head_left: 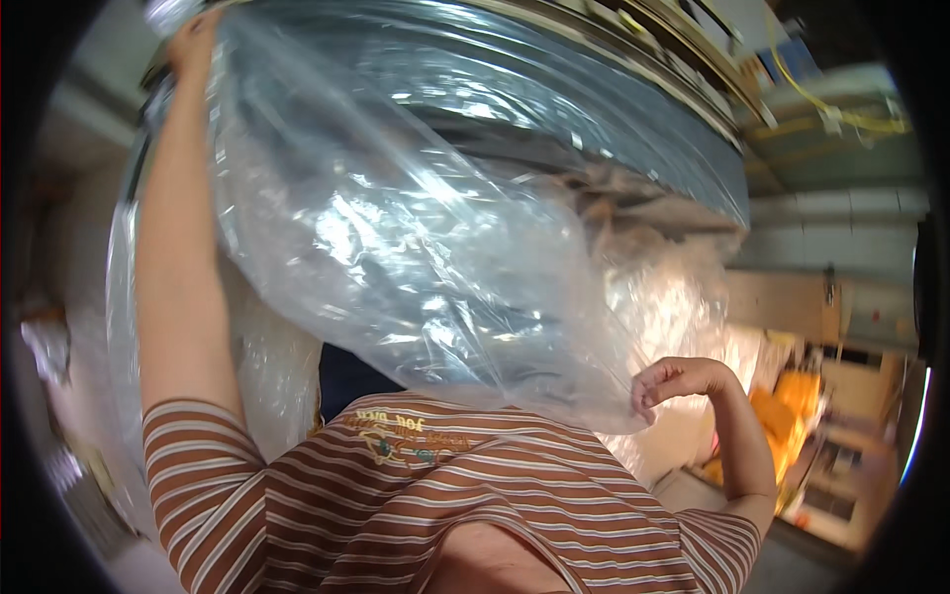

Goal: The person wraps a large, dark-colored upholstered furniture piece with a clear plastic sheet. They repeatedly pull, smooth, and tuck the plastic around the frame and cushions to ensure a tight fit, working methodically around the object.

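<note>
A large sheet of clear plastic film (416,247) stretches slantwise in front of me, shiny and wrinkled. My left hand (193,45) reaches far up at the upper left, its fingers closed on the film's edge. Near my chest on the right, my right hand (678,384) grips the film's lower corner with curled fingers. Behind and under the film lies a big dark grey-blue surface (633,129), also covered by film. A brownish crumpled part (653,213) shows at its near right edge.
Long board-like strips (693,69) run along the far edge. A yellow cable (841,119) hangs at the upper right. Orange material (787,421) and brown shelving or boxes (846,436) stand to my right. More loose film (272,371) hangs at my left side.
</note>
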Demonstrator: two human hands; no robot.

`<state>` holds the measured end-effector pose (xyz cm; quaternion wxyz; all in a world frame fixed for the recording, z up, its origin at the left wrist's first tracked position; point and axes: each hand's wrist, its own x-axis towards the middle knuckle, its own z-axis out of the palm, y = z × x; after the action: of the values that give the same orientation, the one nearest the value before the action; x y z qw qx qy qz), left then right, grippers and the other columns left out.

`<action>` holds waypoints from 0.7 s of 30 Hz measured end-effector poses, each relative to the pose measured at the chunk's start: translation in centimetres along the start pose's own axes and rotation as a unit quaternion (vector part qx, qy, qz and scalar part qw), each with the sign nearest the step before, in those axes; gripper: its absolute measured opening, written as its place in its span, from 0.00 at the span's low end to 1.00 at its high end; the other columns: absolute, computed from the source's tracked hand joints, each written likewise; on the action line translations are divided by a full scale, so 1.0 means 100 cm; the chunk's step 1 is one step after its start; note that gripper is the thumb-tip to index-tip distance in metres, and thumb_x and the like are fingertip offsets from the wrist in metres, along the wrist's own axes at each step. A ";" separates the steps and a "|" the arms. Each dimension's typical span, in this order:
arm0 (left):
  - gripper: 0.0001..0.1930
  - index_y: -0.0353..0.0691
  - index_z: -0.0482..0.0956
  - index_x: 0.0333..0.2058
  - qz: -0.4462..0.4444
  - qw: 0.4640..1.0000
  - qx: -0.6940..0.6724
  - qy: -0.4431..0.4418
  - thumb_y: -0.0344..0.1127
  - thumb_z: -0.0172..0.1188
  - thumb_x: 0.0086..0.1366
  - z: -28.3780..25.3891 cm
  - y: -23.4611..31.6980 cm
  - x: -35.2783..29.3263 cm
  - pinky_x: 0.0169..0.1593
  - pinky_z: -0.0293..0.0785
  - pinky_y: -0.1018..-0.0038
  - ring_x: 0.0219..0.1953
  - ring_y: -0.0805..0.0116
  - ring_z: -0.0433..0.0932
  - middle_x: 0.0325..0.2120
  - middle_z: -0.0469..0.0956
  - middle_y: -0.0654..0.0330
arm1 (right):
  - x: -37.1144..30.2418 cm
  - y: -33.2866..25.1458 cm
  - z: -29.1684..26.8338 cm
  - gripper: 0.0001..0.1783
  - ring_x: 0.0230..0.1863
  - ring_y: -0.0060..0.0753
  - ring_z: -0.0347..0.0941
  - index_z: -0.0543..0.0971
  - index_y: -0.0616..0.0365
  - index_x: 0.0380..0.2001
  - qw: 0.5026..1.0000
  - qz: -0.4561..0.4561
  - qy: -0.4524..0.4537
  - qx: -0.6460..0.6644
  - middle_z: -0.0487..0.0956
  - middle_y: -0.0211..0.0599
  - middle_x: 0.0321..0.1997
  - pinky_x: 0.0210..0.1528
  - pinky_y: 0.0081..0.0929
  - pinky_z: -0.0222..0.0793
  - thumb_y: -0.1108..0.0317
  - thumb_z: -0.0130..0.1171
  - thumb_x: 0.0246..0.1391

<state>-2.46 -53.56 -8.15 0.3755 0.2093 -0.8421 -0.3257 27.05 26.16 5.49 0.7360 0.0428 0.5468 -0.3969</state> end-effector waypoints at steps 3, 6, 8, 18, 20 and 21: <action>0.25 0.49 0.83 0.39 0.020 1.000 0.019 -0.003 0.62 0.60 0.53 0.009 0.010 -0.003 0.48 0.69 0.71 0.42 0.60 0.78 0.37 0.81 0.56 | -0.053 0.124 -0.019 0.13 0.40 0.33 0.76 0.81 0.58 0.35 0.929 0.204 0.200 -0.233 0.81 0.34 0.35 0.46 0.27 0.68 0.62 0.60 0.48; 0.23 0.46 0.83 0.40 0.033 0.998 0.027 -0.037 0.58 0.59 0.57 0.025 -0.001 0.006 0.48 0.70 0.70 0.44 0.59 0.78 0.39 0.81 0.54 | -0.160 0.247 -0.128 0.17 0.42 0.49 0.74 0.81 0.54 0.34 0.739 0.238 0.470 -0.420 0.80 0.46 0.37 0.44 0.40 0.69 0.60 0.65 0.40; 0.23 0.39 0.82 0.39 0.051 0.996 0.055 -0.049 0.55 0.60 0.57 0.015 0.012 -0.007 0.48 0.70 0.71 0.41 0.61 0.78 0.38 0.81 0.53 | -0.221 0.147 -0.134 0.20 0.35 0.52 0.76 0.76 0.52 0.44 0.306 0.089 0.822 -0.472 0.79 0.43 0.32 0.38 0.42 0.71 0.71 0.58 0.44; 0.24 0.38 0.81 0.40 0.028 0.991 0.124 -0.047 0.54 0.58 0.59 -0.058 -0.004 -0.032 0.46 0.70 0.70 0.39 0.60 0.78 0.37 0.81 0.55 | -0.089 -0.002 -0.186 0.25 0.54 0.46 0.67 0.71 0.54 0.49 0.226 -0.141 0.795 -0.544 0.73 0.38 0.52 0.54 0.39 0.63 0.59 0.64 0.48; 0.24 0.38 0.80 0.41 0.044 0.982 0.172 -0.062 0.55 0.57 0.59 -0.093 -0.040 -0.006 0.46 0.69 0.69 0.40 0.58 0.78 0.38 0.81 0.54 | -0.066 0.031 -0.221 0.28 0.57 0.48 0.64 0.70 0.55 0.53 0.331 -0.141 0.783 -0.507 0.71 0.40 0.55 0.56 0.41 0.62 0.56 0.62 0.50; 0.24 0.38 0.80 0.41 0.046 0.974 0.204 -0.088 0.55 0.57 0.59 -0.113 -0.051 0.006 0.47 0.69 0.68 0.42 0.58 0.78 0.39 0.80 0.53 | -0.062 0.032 -0.236 0.29 0.57 0.49 0.64 0.70 0.55 0.53 0.368 -0.168 0.777 -0.481 0.71 0.41 0.56 0.56 0.42 0.62 0.54 0.62 0.50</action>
<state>6.34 -61.90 -5.70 0.2635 0.2133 -0.9292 -0.1469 10.34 43.35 0.14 -0.2004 -0.1220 0.9717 0.0268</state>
